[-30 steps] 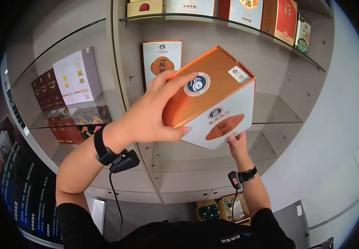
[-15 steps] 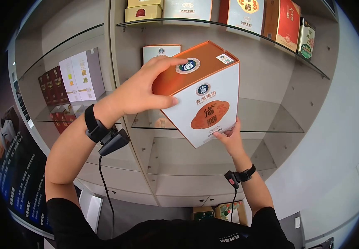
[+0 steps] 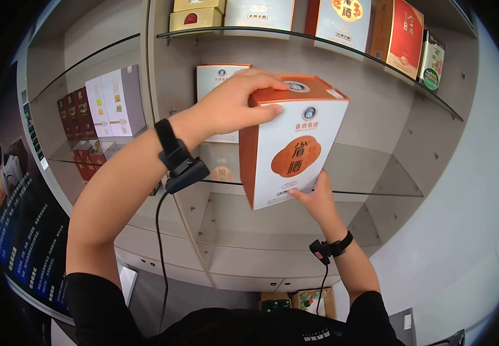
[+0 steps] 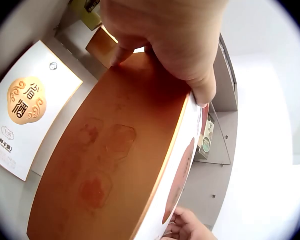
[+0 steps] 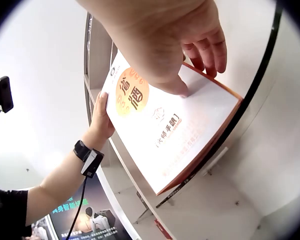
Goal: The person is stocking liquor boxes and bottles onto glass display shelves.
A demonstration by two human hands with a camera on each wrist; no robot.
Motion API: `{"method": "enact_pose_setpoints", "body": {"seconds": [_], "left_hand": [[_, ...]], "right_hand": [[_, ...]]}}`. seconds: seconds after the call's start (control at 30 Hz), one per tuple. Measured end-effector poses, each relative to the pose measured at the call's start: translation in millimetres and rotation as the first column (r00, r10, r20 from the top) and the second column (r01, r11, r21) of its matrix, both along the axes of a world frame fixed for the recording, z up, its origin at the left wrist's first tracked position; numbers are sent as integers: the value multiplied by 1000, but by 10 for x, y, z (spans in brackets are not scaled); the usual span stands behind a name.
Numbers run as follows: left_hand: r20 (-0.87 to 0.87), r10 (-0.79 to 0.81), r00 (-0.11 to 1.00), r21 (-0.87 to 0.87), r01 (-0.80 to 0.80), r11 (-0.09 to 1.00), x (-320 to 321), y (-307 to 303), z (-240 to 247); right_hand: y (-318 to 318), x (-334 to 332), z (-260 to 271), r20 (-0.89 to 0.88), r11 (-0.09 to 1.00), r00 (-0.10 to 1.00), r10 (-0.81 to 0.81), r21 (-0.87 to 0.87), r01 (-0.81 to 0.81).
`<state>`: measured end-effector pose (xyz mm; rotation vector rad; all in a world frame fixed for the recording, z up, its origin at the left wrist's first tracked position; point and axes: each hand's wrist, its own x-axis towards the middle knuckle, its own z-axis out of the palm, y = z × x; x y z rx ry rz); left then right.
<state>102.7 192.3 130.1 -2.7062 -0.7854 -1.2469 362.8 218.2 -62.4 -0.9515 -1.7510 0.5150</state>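
Observation:
A white liquor gift box (image 3: 295, 154) with orange sides and top and an orange emblem is held between both hands, slightly tilted. From above, my left hand (image 3: 233, 102) grips its top, fingers over the orange lid and thumb on the upper front. My right hand (image 3: 317, 199) holds the lower right edge, thumb on the white front and fingers round the side. In the right wrist view, the box's bottom (image 5: 202, 152) overlaps the dark glass edge. A matching box (image 4: 27, 110) stands upright behind, to the left, partly hidden by my left hand in the head view.
The middle glass shelf (image 3: 370, 167) lies behind and beneath the box. Overhead, another glass shelf (image 3: 319, 47) carries several boxes, including a red one (image 3: 406, 36). In the left bay stand white boxes (image 3: 111, 104) and dark red boxes (image 3: 75, 115). Open cartons (image 3: 313, 300) sit on the floor.
The box has turned from tilted with its top facing me to nearly upright, showing its front and left side. It is lower, over the middle shelf; both hands keep their hold.

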Motion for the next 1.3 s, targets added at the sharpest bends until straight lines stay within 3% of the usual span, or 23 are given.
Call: {"method": "enact_pose_setpoints", "body": {"seconds": [0.07, 0.13, 0.2, 0.3, 0.47, 0.6, 0.7, 0.97, 1.07, 1.1, 1.17, 1.3], "left_hand": [[8, 25, 1000, 44, -26, 999, 58, 80, -47], [16, 51, 999, 87, -52, 995, 85, 140, -73], [131, 62, 989, 10, -64, 998, 81, 263, -84], [113, 177, 978, -8, -177, 984, 54, 356, -132], [73, 276, 958, 89, -282, 955, 27, 419, -205], [39, 359, 933, 209, -359, 910, 27, 441, -228], [50, 415, 908, 159, -418, 895, 76, 472, -253], [32, 455, 890, 252, -448, 858, 46, 708, -216], [32, 460, 887, 276, -451, 849, 15, 858, -210], [24, 463, 886, 261, -453, 853, 18, 901, -196], [13, 459, 888, 237, -449, 862, 8, 984, -161], [-14, 490, 872, 173, -480, 860, -1, 1133, -125]], "right_hand": [[37, 21, -22, 110, 996, 994, -3, 85, -6], [107, 46, -85, 107, 994, 994, -10, 110, -2], [131, 55, -77, 102, 991, 995, -15, 137, 1], [163, 87, 2, 144, 985, 988, -50, 174, 24], [222, 286, 243, 229, 1000, 973, 23, -17, -19], [204, 337, 588, 262, 999, 964, 51, -14, -49], [251, 365, 858, 299, 998, 953, 50, 22, -60], [492, 334, 1542, 433, 964, 888, -154, 263, 39], [654, 300, 1690, 430, 914, 889, -160, 404, -31], [712, 292, 1748, 428, 914, 888, -167, 405, -24], [798, 264, 1854, 601, 929, 773, -205, 367, -39], [865, 113, 1931, 614, 938, 748, -252, 344, 34]]}}
